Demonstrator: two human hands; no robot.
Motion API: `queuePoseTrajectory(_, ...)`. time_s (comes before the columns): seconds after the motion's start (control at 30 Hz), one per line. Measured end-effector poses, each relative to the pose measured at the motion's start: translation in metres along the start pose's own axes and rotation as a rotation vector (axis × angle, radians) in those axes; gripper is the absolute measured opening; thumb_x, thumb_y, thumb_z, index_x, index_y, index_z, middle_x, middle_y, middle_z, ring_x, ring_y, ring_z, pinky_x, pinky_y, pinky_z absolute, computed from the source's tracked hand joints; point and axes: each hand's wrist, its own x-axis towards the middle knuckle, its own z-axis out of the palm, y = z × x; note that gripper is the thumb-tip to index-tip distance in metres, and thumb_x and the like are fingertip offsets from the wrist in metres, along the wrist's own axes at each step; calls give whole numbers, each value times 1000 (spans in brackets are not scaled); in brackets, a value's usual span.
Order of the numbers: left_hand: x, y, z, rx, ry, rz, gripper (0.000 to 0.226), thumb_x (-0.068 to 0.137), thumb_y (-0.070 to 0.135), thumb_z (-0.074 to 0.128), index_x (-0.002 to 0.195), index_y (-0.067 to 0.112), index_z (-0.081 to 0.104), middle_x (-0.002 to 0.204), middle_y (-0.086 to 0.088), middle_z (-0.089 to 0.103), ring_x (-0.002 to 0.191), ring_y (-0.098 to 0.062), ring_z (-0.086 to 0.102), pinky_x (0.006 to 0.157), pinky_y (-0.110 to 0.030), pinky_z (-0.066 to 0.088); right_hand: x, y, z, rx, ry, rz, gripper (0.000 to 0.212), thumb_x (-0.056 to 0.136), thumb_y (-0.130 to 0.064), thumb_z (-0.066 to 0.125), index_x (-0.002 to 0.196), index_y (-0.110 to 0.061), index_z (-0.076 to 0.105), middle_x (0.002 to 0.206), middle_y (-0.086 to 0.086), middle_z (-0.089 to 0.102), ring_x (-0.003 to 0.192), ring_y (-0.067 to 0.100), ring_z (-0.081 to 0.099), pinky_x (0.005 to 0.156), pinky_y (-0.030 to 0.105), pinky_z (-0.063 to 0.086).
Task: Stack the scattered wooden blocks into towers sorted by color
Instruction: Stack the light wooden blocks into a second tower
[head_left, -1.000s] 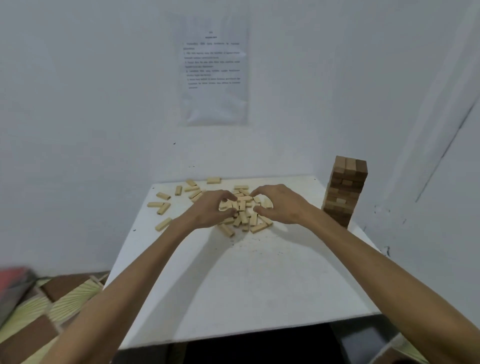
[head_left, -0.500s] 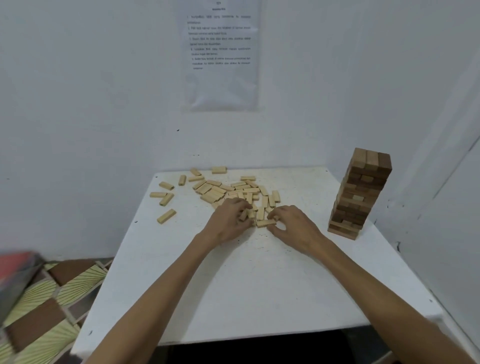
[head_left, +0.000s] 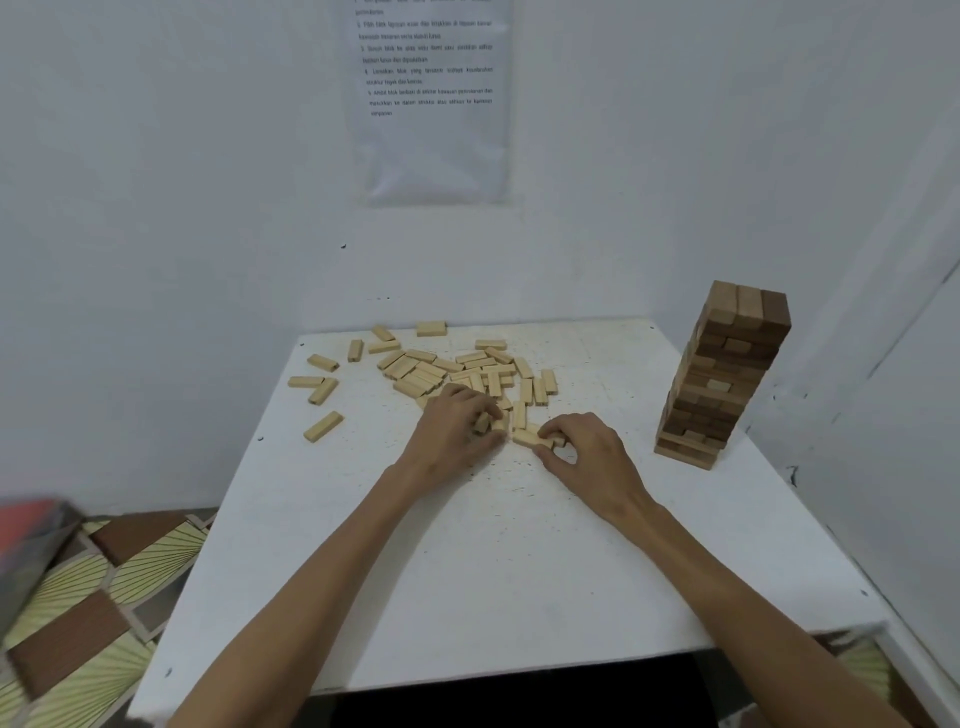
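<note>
Mid-frame on the white counter (head_left: 467, 571), I see my left hand (head_left: 457, 434) gripping a light block (head_left: 482, 422) and my right hand (head_left: 589, 454) pinching a second block (head_left: 529, 437). Beyond them, scattered light blocks (head_left: 467, 371) lie unstacked. At right, 1 dark tower (head_left: 727, 374) looks finished.

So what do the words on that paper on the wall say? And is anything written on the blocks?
Paper sheet: several numbered lines of small print, all too blurred to read.
Light blocks: no writing to be seen.
Brown tower: no writing to be seen.
</note>
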Motion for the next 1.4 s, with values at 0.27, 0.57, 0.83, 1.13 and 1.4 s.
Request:
queuePoseTrajectory(0.27,-41,8,-11,-162,18,-22,21,88,32,80,107,26,74,124,14,68,125,-11,51,105,-34,43,-34,-20,-3,137,-34,64,32,91,-34,77,120,-31,65,110,-12,65,105,3,59,92,25,51)
queuePoseTrajectory(0.57,-96,26,-18,-239,-110,-39,33,86,20,77,117,27,76,133,22,66,129,0,54,109,-31,46,-77,-55,-3,213,-177,38,54,90,-35,73,136,-46,48,123,-21,58,121,0,56,103,28,50)
queuePoseTrajectory(0.83,-106,23,-12,-91,-77,6,51,85,37,59,135,27,59,124,14,55,122,-9,45,104,-35,40,-79,-59,-1,-40,-83,-30,55,84,-46,66,135,-28,55,122,-14,46,120,11,41,97,30,39)
queuePoseTrajectory(1.13,-106,26,-5,43,-46,52,59,87,56,71,138,30,56,126,25,58,124,-1,47,103,-32,36,-80,-63,2,-82,-137,21,56,86,-48,50,137,-27,55,92,-19,45,105,7,43,96,36,34)
queuePoseTrajectory(1.4,-105,27,-7,-13,-94,109,60,91,45,70,147,32,51,142,26,52,138,1,39,111,-29,32,-78,-62,1,-58,-163,37,62,87,-49,46,145,-27,50,95,-19,45,104,6,43,99,34,32)
